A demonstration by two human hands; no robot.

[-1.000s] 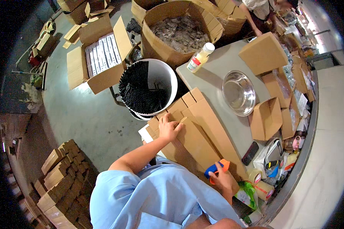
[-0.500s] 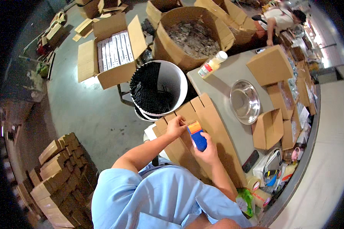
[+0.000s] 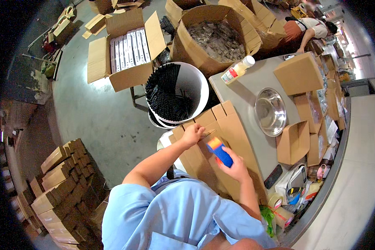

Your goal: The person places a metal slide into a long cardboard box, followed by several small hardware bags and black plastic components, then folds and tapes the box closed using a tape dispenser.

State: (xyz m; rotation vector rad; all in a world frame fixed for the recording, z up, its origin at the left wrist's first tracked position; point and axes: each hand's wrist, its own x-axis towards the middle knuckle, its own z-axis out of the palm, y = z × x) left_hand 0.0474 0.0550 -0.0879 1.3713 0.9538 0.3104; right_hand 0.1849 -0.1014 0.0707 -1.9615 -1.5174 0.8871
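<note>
My right hand (image 3: 236, 167) is closed round a blue block-shaped thing (image 3: 222, 155) with an orange end, which points up and left; its exact kind does not show. To its left, my left hand (image 3: 193, 135) pinches a small thin brownish piece (image 3: 207, 134), too small to make out. Both hands are over a flattened cardboard sheet (image 3: 233, 125) with slotted flaps on the table in front of me. The blue thing and the thin piece are a short way apart.
Beyond the cardboard stands a white bucket (image 3: 201, 92) of black strips. On the grey table (image 3: 252, 156) are a steel bowl (image 3: 271, 112), a bottle (image 3: 237, 70), a phone (image 3: 273, 176), tape rolls (image 3: 283, 216) and open boxes (image 3: 293, 143). Stacked cartons (image 3: 56, 179) rise at left. Another person (image 3: 312, 29) bends far right.
My right hand has moved right with the blue thing, away from my left hand, and the blue thing is tilted more. My left hand still pinches the thin piece. The view has shifted slightly.
</note>
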